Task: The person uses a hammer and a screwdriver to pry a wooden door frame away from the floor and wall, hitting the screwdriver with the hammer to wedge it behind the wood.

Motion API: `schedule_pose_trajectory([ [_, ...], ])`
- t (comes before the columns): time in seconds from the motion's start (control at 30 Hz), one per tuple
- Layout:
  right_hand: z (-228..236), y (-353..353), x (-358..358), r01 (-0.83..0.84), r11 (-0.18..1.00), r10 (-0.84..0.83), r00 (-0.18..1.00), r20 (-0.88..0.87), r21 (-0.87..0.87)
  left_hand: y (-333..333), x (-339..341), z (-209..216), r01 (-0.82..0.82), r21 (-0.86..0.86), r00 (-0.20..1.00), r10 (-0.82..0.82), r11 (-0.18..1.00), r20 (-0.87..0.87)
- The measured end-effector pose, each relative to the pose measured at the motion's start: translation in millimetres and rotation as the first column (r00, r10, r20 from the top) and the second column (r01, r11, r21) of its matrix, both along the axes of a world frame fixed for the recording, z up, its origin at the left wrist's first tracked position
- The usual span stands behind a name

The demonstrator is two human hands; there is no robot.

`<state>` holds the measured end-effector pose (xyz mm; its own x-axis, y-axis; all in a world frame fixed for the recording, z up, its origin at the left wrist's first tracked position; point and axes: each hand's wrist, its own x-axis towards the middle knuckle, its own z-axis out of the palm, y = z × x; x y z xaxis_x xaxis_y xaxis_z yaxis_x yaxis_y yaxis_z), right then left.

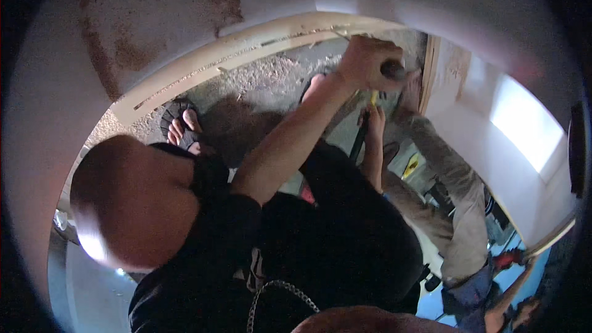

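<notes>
Both my hands are out of view, so I cannot tell if my grip is apart or together. A co-worker's hand [369, 58] is clamped on a dark handle [393, 71] at the wooden frame [246, 49]. I think the handle must be kept steady, close against the wood.

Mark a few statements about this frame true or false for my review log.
1. A co-worker in a black shirt grips a dark handle with a raised hand. True.
2. The foot on the floor is in a closed boot. False: it wears an open sandal and the toes show.
3. Sawdust lies on the floor beside the pale wooden strip. True.
4. The second person at the right wears a black sleeve. False: it is tan.
</notes>
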<state>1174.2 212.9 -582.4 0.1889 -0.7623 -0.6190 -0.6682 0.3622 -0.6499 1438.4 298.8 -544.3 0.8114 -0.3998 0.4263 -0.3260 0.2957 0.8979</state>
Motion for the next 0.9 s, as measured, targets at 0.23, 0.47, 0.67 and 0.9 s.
schedule_pose_trajectory([
  [0.23,71,47,39,0.141,0.978,-0.122,0.985,0.126,-0.153,-6,0,-12,-0.042,0.022,0.998,0.040,0.999,0.053],
  [0.47,148,54,58,-0.021,0.884,0.108,0.981,0.161,-0.467,-14,18,-16,0.075,0.077,0.997,-0.072,0.994,-0.041],
  [0.67,182,56,65,-0.134,0.766,0.277,0.951,0.135,-0.629,-16,25,-14,0.199,0.096,0.978,-0.191,0.975,-0.084],
  [0.9,219,51,84,-0.188,0.610,0.364,0.929,0.062,-0.770,-25,25,-19,0.117,0.070,0.992,-0.119,0.991,0.029],
])
